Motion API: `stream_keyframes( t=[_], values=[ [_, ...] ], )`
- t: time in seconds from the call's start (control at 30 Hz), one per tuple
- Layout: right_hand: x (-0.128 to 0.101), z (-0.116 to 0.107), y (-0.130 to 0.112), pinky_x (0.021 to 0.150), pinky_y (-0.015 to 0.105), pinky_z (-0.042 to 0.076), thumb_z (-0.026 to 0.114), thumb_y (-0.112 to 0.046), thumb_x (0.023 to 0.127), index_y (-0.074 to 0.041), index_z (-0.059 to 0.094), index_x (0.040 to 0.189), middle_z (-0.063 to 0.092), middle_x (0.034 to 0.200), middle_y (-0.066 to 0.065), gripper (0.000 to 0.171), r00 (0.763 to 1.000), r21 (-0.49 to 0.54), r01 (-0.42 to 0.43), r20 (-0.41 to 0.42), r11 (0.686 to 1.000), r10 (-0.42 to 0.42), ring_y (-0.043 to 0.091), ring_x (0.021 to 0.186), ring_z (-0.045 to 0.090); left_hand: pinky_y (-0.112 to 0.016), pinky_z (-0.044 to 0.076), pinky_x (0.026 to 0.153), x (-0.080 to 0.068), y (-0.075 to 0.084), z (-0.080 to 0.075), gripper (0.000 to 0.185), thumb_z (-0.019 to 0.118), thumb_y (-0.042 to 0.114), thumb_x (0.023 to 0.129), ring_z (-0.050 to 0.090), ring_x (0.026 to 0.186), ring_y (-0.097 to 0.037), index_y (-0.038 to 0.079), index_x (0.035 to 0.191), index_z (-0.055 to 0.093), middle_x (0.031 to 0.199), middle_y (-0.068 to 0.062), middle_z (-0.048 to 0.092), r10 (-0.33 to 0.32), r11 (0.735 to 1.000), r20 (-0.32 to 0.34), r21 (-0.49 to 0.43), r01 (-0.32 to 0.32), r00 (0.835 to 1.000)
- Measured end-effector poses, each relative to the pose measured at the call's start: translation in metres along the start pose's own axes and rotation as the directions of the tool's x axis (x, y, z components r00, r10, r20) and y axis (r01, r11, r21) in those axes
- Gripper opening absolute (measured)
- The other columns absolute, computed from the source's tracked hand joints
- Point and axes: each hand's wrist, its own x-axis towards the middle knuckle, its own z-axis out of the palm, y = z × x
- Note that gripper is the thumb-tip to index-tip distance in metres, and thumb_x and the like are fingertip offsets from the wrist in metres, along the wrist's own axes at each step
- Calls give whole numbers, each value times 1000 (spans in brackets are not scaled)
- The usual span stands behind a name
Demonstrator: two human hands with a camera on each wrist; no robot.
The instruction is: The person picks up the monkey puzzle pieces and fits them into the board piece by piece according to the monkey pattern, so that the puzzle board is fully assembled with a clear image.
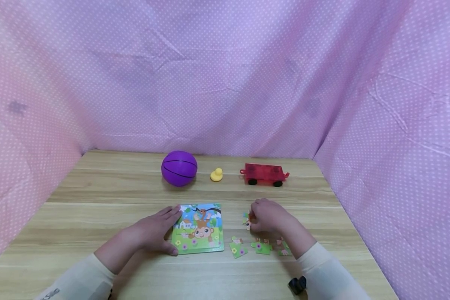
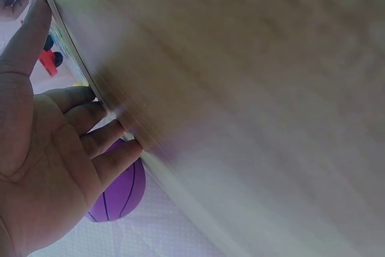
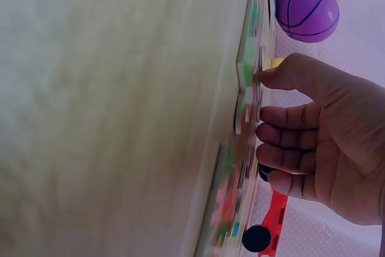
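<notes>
- Puzzle board (image 1: 198, 229) with a monkey picture, flat on the wooden worktop (image 1: 97, 196), seen from the head view; left hand (image 1: 155, 233) laid flat with straight fingers along the board's left edge, thumb at its near corner.
- Right hand (image 1: 268, 216) just right of the board, fingers curled down onto a loose puzzle piece (image 1: 247, 221) lying on the wood; three more loose green pieces (image 1: 238, 246) in a row near that wrist.
- Purple ball (image 1: 179, 168), small yellow duck (image 1: 216, 175) and red toy cart (image 1: 264, 173) lined up at the far edge, well apart from both hands; pink dotted cloth (image 1: 225, 75) hung behind and at both sides.
- Left wrist view: left hand (image 2: 54, 148) open, fingertips (image 2: 123, 129) touching the worktop (image 2: 252, 106) by the puzzle board's edge (image 2: 63, 40); purple ball (image 2: 117, 194) beyond the palm.
- Right wrist view: right hand (image 3: 319, 136) with thumb and bent fingers (image 3: 267, 115) pinching the puzzle piece (image 3: 248, 97) against the worktop (image 3: 120, 112); purple ball (image 3: 307, 9) and red toy cart (image 3: 274, 221) in the background, blurred.
</notes>
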Motion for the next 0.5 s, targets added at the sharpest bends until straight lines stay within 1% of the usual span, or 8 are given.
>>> stream_keyframes(
  t=[0.1, 0.2, 0.3, 0.4, 0.5],
  values=[
    [2, 0, -2, 65, 29, 41, 67, -41, 72, -17, 59, 85, 47, 77, -8, 28, 1000, -12, 5, -2, 1000, -5, 14, 74, 43, -46, 22, 110, 0, 0, 0, 111, 64, 71, 64, 11, 140, -30, 9, 147, 24, 154, -5, 14, -2, 1000, 5, -5, 2, 1000],
    [4, -3, -5, 64, 28, 42, 68, -42, 72, -18, 60, 87, 47, 78, -8, 30, 1000, 8, 6, -8, 1000, -6, 13, 73, 44, -46, 22, 110, 0, 0, 0, 111, 65, 71, 64, 11, 140, -29, 9, 147, 24, 154, -5, 14, -3, 1000, 10, -9, 3, 1000],
    [7, -7, -11, 67, 28, 44, 68, -44, 73, -18, 61, 90, 49, 80, -9, 32, 1000, 37, 13, -12, 999, -13, 12, 74, 45, -45, 21, 110, 0, 0, 0, 111, 65, 70, 64, 11, 140, -29, 9, 147, 23, 154, -5, 14, -3, 1000, 12, -11, 3, 1000],
    [12, -11, -20, 68, 27, 45, 67, -46, 74, -19, 61, 92, 50, 82, -10, 33, 999, 44, 35, -6, 998, -35, 11, 75, 46, -45, 21, 110, 0, 0, 0, 111, 65, 70, 64, 11, 140, -29, 9, 147, 24, 154, -5, 14, -5, 1000, 14, -12, 5, 1000],
    [19, -17, -32, 69, 27, 46, 66, -46, 75, -18, 61, 92, 52, 82, -10, 33, 997, 31, 77, -6, 997, -77, 11, 75, 46, -45, 21, 110, 0, 0, -1, 111, 65, 70, 64, 11, 140, -29, 9, 147, 24, 154, -5, 14, -6, 1000, 13, -14, 6, 1000]
  ],
)
